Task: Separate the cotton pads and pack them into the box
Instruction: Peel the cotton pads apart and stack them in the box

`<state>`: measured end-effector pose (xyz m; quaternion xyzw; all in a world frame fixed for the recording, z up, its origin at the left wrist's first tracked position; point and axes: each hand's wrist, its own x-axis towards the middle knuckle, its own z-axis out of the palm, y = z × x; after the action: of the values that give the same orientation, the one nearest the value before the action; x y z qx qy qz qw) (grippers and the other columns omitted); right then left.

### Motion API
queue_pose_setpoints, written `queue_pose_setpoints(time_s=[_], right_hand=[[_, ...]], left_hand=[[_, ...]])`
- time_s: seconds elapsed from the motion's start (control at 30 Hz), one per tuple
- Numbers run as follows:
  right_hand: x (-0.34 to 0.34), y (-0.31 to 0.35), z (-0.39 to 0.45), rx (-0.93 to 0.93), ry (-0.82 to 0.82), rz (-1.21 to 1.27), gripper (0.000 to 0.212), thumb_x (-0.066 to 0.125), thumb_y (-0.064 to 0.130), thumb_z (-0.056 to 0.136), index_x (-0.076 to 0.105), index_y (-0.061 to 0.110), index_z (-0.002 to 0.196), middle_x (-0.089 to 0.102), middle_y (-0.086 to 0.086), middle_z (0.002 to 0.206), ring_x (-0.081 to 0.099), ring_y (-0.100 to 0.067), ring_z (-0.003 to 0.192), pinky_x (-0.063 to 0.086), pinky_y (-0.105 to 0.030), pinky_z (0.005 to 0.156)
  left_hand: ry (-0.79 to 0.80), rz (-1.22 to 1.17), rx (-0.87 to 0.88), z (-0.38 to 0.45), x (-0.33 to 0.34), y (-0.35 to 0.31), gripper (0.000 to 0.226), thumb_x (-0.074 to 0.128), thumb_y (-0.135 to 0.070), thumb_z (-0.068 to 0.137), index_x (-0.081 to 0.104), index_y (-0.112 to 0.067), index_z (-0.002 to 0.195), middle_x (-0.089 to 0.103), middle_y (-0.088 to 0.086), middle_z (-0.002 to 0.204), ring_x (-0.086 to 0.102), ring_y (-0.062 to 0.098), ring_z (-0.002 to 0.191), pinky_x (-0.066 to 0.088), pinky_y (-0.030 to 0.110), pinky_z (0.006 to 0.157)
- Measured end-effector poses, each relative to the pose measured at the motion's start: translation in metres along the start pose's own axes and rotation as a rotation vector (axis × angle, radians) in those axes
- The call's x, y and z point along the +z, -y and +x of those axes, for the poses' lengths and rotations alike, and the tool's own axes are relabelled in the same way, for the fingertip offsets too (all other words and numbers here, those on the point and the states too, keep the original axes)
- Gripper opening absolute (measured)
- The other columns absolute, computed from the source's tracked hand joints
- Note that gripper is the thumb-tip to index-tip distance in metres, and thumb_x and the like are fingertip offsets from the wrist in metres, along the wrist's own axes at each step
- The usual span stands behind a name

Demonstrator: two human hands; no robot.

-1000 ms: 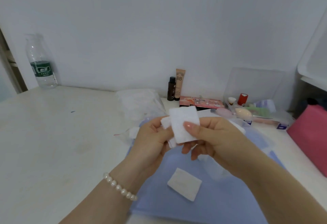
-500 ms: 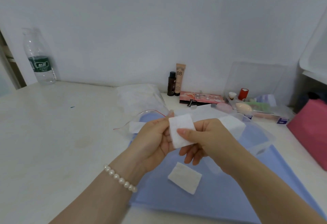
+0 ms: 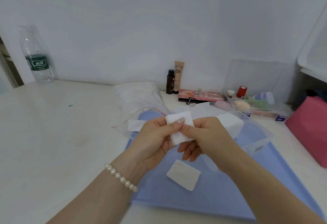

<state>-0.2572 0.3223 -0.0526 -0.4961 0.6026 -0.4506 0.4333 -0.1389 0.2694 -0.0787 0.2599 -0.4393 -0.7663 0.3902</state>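
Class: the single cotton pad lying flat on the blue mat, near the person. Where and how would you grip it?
Probably pinch the cotton pad at its near right corner, coming from above: it lies flat on the blue mat, thin, with bare mat around.

My right hand point(image 3: 203, 135) covering the near edge of the cotton pad point(image 3: 180, 128) I'm holding, how many layers I can't tell, clear box point(image 3: 254, 135) partly behind that hand, pink bag point(image 3: 309, 126) cut off at right, bottle point(image 3: 37, 55) label unreadable.

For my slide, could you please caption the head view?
Both hands pinch cotton pads above a blue mat.
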Motion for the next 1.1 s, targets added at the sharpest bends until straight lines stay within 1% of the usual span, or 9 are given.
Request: queue_pose_setpoints(time_s=[0.17,0.23,0.3,0.4,0.6,0.7,0.83,1.0,1.1], right_hand=[[-0.003,0.001,-0.003,-0.008,-0.014,-0.456,0.021,0.07,0.026,0.081,0.064,0.009,0.072,0.066,-0.005,0.064,0.065,-0.019,0.056,0.054,-0.029,0.054],[0.001,0.001,-0.006,0.03,0.068,-0.796,0.015,0.069,0.026,0.082,0.063,0.015,0.089,0.065,0.0,0.087,0.065,-0.018,0.084,0.052,-0.028,0.073],[0.008,-0.007,-0.007,0.053,0.154,-1.062,0.032,0.063,0.02,0.087,0.053,0.015,0.118,0.055,-0.003,0.117,0.055,-0.021,0.108,0.044,-0.028,0.086],[0.018,-0.02,-0.007,-0.019,0.219,-1.196,0.042,0.053,0.006,0.088,0.039,0.012,0.128,0.048,-0.01,0.125,0.051,-0.026,0.112,0.042,-0.032,0.088],[0.011,-0.017,-0.007,0.025,0.354,-0.984,0.038,0.058,0.01,0.086,0.047,0.024,0.119,0.048,0.007,0.092,0.048,-0.011,0.081,0.032,-0.018,0.053],[-0.006,0.006,-0.011,0.001,0.434,-0.571,0.029,0.075,0.001,0.071,0.063,0.027,0.077,0.06,0.004,0.076,0.055,-0.009,0.066,0.045,-0.022,0.06],[-0.029,0.029,-0.015,-0.149,0.203,0.085,0.027,0.076,-0.01,0.059,0.068,0.013,0.071,0.07,-0.014,0.069,0.067,-0.019,0.058,0.052,-0.024,0.047],[-0.03,0.016,-0.002,-0.181,-0.052,-0.034,0.024,0.071,-0.012,0.069,0.065,0.01,0.078,0.062,-0.033,0.073,0.065,-0.027,0.057,0.051,-0.024,0.044],[-0.03,0.013,0.001,-0.201,-0.059,-0.102,0.027,0.073,-0.012,0.067,0.064,0.011,0.077,0.058,-0.024,0.065,0.06,-0.023,0.052,0.05,-0.023,0.043]], left_hand=[[-0.144,-0.118,0.064,0.002,-0.004,-0.008,0.023,0.057,-0.01,0.087,0.064,0.005,0.103,0.071,0.018,0.093,0.07,0.021,0.075,0.06,0.029,0.066],[-0.185,-0.146,0.097,0.002,-0.006,-0.014,0.016,0.058,-0.008,0.087,0.066,0.0,0.098,0.072,0.016,0.093,0.07,0.021,0.077,0.059,0.032,0.068],[-0.182,-0.116,0.095,0.0,-0.005,-0.015,0.017,0.058,-0.009,0.087,0.066,-0.002,0.1,0.072,0.015,0.095,0.07,0.021,0.08,0.058,0.033,0.071],[-0.147,-0.061,0.046,-0.001,-0.002,-0.009,0.02,0.052,-0.014,0.092,0.062,-0.004,0.107,0.072,0.013,0.097,0.07,0.024,0.082,0.059,0.033,0.063],[-0.156,0.042,0.058,0.003,-0.003,-0.002,0.018,0.053,-0.015,0.093,0.059,-0.007,0.107,0.07,0.015,0.106,0.068,0.03,0.097,0.058,0.035,0.067],[-0.126,0.047,0.06,0.005,-0.007,0.0,0.029,0.061,0.0,0.085,0.057,0.001,0.113,0.069,0.019,0.106,0.069,0.029,0.09,0.06,0.033,0.066],[-0.028,0.179,0.026,0.007,-0.007,0.006,0.041,0.066,0.0,0.064,0.06,-0.001,0.104,0.07,0.004,0.085,0.067,0.019,0.073,0.055,0.032,0.065],[0.097,0.186,-0.035,0.003,-0.005,0.011,0.043,0.068,0.007,0.063,0.067,-0.011,0.103,0.072,0.007,0.097,0.07,0.018,0.087,0.057,0.028,0.069],[0.14,0.198,-0.06,0.001,-0.004,0.009,0.046,0.065,0.013,0.063,0.066,-0.009,0.104,0.072,0.008,0.096,0.07,0.019,0.085,0.058,0.03,0.072]])
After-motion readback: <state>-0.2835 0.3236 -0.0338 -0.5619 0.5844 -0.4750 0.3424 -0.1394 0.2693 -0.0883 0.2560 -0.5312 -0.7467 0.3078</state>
